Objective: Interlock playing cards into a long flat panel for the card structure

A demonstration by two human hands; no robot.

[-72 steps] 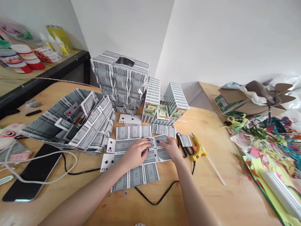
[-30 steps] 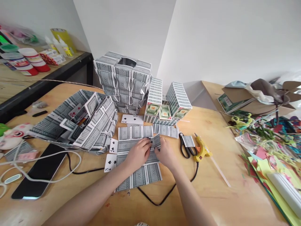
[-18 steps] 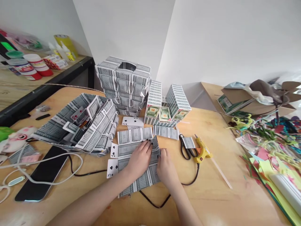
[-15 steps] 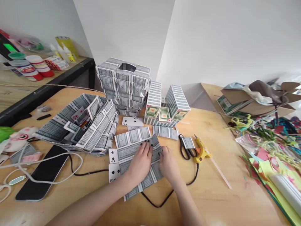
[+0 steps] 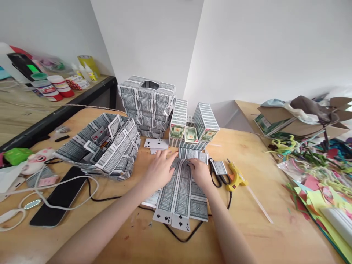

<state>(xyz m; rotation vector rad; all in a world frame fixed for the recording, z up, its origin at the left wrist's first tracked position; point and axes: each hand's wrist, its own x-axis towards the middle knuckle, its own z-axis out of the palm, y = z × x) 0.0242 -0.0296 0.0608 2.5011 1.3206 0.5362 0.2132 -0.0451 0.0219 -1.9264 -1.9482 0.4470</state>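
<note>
Before me lies a panel of joined playing cards (image 5: 182, 187), mostly patterned grey backs up, with a four and a three of spades showing at its near edge. My left hand (image 5: 161, 170) is at the panel's far left corner, fingers spread, thumb and forefinger apart beside the edge. At the far edge, my right hand (image 5: 200, 173) curls its fingers onto the panel; its fingertips are partly hidden. Just beyond lies a card strip (image 5: 194, 155). To the right are black-handled scissors (image 5: 217, 178), a loose card (image 5: 220, 167) over them, and a yellow glue gun (image 5: 236, 178).
A card-built basket (image 5: 121, 146) with loose cards stands left, a card-built box (image 5: 145, 99) behind it. Stacked card packs (image 5: 178, 130) stand at the back. A phone (image 5: 59, 198) and white cable (image 5: 82, 178) lie left; coloured paper (image 5: 316, 201) lies right. A black cord passes under the panel.
The panel has turned about a quarter turn counterclockwise, bringing its spade cards from the left side to the near edge. My left hand has moved off its surface to the far left corner.
</note>
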